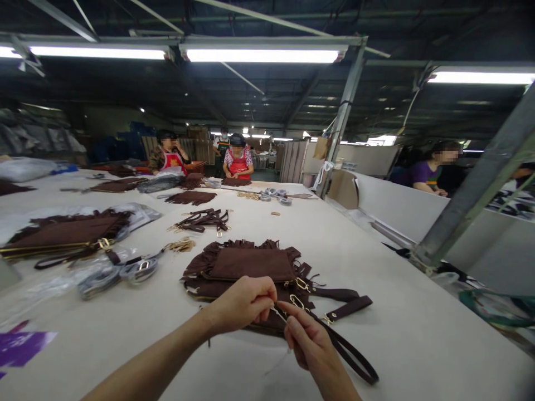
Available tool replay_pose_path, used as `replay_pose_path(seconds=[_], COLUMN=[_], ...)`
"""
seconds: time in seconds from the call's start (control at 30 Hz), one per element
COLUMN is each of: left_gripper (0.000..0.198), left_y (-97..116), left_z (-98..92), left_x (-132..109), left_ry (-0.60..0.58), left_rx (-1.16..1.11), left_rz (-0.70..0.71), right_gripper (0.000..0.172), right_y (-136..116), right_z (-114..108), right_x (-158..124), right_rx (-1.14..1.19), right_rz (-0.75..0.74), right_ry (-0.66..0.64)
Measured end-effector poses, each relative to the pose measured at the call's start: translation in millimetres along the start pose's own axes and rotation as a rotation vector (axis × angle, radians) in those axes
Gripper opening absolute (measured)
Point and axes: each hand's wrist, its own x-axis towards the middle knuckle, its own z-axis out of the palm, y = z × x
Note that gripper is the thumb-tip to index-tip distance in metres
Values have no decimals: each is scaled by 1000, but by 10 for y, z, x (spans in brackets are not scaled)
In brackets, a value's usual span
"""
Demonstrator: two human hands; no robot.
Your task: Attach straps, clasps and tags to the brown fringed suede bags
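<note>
Clock directions run from the hands, twelve lying straight ahead.

- At nine o'clock, a purple sheet (25, 348) lies at the table's edge.
- Between nine and ten, well apart from the hands, lies a brown bag with fringe (62, 231); nearer, grey-wrapped coils (100, 280) show gold metal.
- At eleven, a heap of brown straps (200, 221) lies on the table.
- Near twelve, a person in a red apron (238, 163) sits across the table.
- The left hand (244, 303) is curled closed, thumb and forefinger pinching a thin white strand (280, 315).
- Directly beneath and beyond both hands lies the fringed brown bag (251, 263).
- The right hand (307, 337) pinches the strand's other side, its remaining fingers bent inward.
- At three, a short strap (353, 308) extends beside the bag; at four, a looped strap (360, 358).
- Between one and two, beyond a low partition (401, 203), is a person in purple (421, 174).
- At two, a metal post (480, 184) slants upward.
</note>
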Motion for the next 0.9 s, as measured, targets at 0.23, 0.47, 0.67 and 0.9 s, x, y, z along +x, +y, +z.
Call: replay_pose_path(seconds=[0.23,0.47,0.67,0.9], left_gripper=[14,16,16,15], left_y=[-62,-85,-167,-424], left_z=[231,351,489,551], left_x=[77,118,184,422], left_ry=[-6,-60,-53,57], left_rx=[-272,-388,-408,-368], left_rz=[-56,-65,-94,-75], right_gripper=[39,26,23,27], right_y=[-159,-277,-251,-162], right_z=[-173,-189,-230,-760], right_x=[-23,-72,-57,250], right_rx=[-496,-651,-735,-816], right_rz=[-238,-293,-349,-259], right_ry=[105,-46,22,174])
